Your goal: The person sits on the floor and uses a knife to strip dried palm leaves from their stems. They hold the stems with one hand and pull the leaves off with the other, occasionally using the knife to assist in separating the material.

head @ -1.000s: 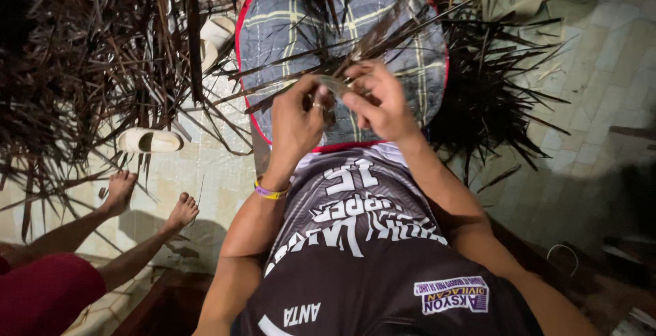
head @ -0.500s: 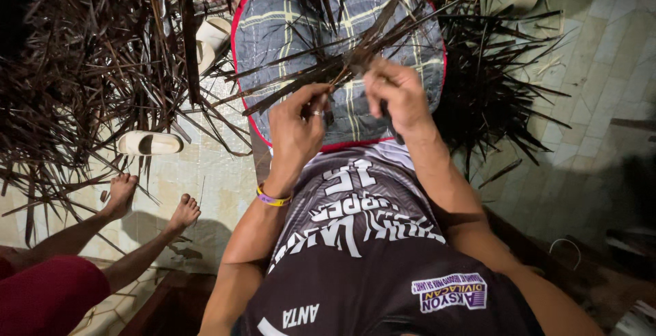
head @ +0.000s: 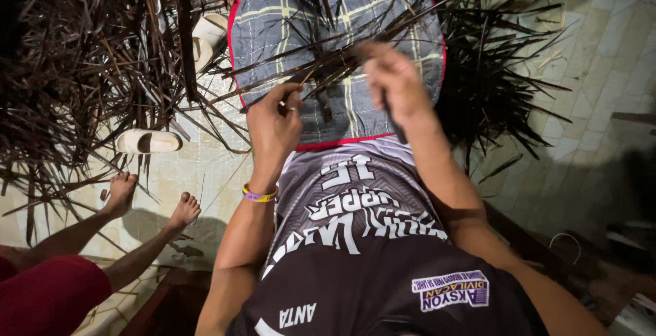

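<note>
2 hands, left hand [head: 273,127] and right hand [head: 394,83], gripping dry leaf strips [head: 328,66] (thin, dark)

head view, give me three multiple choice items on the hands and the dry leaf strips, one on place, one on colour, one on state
1. Where does the sandal lie?
A. on the tiled floor
B. on the checked cloth
C. on the dark shirt

2. What colour is the wristband on the left hand?
A. red
B. purple and yellow
C. white

3. How is the left hand's grip?
A. open and flat on the cloth
B. closed on the leaf strips
C. resting on the sandal

Key: 1 A, it lies on tiles beside the leaf pile; 2 B, both colours show at the wrist; 3 B, its fingers pinch the strips.
</note>
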